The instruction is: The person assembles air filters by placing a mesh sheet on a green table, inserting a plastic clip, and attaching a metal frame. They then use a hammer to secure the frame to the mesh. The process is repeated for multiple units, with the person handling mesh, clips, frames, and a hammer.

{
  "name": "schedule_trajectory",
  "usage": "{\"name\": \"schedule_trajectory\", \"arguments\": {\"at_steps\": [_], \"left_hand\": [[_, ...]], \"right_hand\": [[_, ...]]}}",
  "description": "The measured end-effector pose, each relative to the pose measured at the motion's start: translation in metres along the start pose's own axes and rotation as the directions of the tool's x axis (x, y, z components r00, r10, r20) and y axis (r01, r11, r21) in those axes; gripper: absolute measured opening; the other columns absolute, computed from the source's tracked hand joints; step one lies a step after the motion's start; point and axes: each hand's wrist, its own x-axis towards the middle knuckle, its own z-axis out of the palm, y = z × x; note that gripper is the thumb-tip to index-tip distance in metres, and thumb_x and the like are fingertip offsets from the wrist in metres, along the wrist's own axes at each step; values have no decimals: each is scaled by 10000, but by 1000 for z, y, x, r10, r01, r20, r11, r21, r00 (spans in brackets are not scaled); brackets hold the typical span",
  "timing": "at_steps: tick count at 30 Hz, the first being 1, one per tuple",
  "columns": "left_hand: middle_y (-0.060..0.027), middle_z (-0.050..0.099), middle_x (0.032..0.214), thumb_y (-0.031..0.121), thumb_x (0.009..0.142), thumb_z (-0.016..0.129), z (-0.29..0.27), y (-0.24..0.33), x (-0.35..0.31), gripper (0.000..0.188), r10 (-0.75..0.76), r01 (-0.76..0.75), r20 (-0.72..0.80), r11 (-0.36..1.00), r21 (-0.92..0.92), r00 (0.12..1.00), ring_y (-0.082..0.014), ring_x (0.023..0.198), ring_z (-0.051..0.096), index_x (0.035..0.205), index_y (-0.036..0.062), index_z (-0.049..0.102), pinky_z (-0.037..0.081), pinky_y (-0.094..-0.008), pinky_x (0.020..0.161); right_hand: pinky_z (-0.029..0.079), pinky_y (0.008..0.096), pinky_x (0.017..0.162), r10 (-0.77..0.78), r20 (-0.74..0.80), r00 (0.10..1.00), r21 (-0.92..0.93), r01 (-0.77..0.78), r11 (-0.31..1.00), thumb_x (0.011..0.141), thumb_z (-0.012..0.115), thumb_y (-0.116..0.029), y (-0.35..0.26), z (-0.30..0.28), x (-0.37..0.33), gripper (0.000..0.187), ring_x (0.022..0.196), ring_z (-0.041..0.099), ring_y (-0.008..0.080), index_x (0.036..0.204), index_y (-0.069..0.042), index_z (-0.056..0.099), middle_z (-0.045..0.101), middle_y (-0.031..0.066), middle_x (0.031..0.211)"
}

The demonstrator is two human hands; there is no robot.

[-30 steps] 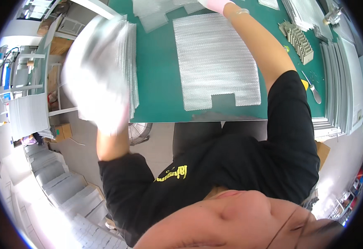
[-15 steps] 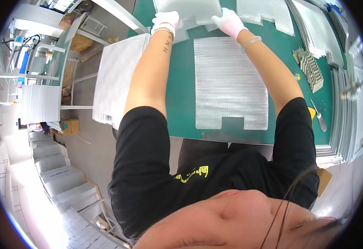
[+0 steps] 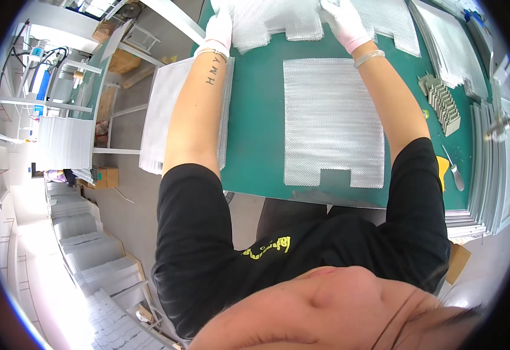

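Both my hands wear white gloves and reach to the far edge of the green table. My left hand (image 3: pixel 220 28) grips the left side of a silvery, finely textured sheet (image 3: pixel 275 22) with a notched near edge. At its right side, my right hand (image 3: pixel 343 24) has its fingers closed on the same sheet. The top of the sheet and some fingertips are cut off by the picture's upper rim. Nearer to me, a similar notched sheet (image 3: pixel 332 122) lies flat between my forearms.
Another notched sheet (image 3: pixel 392 29) lies right of my right hand, with a stack of sheets (image 3: pixel 450 46) beyond. Grey slotted pieces (image 3: pixel 443 108), a handled blade tool (image 3: pixel 457 177) and a yellow piece (image 3: pixel 442 170) lie at the right. White sheets (image 3: pixel 159 116) are stacked by my left forearm.
My hands have moved farther away and slightly apart, toward the upper rim. The held sheet's notched near edge now shows more clearly. The whole view has shifted slightly.
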Motion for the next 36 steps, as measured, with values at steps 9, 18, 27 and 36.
{"name": "schedule_trajectory", "arguments": {"at_steps": [9,18,27,36], "left_hand": [[-46,707,956,127,979,614,11,9,38,191,592,-596,-105,803,-6,799,-136,853,653,1136,30,666,518,-254,754],[-50,691,1110,222,1012,627,-37,22,22,294,377,-38,291,664,-747,879,-153,915,660,1262,68,614,555,-293,758],[-96,653,1256,173,988,638,-49,50,-121,497,462,-398,39,800,-450,886,-160,959,648,1438,32,481,548,-294,816],[-161,585,1231,240,772,840,-28,-15,-334,773,558,-563,84,824,65,826,-229,876,609,1419,-20,506,537,-345,816]], "right_hand": [[486,393,1036,67,-168,984,-960,-178,215,877,636,-397,28,-9,-5,658,1191,622,362,1408,-27,514,638,241,1255],[401,431,1115,-251,99,963,-995,103,5,878,767,-335,-14,-8,-14,804,1337,498,360,1479,60,407,552,269,1386],[509,332,949,-114,-58,992,-815,19,580,877,739,-139,-108,56,-108,822,1052,668,222,1552,17,295,681,167,1112],[470,235,663,74,-269,960,-913,-278,297,852,731,-124,-155,71,-322,593,662,481,64,1418,-52,570,574,-14,785]]}}
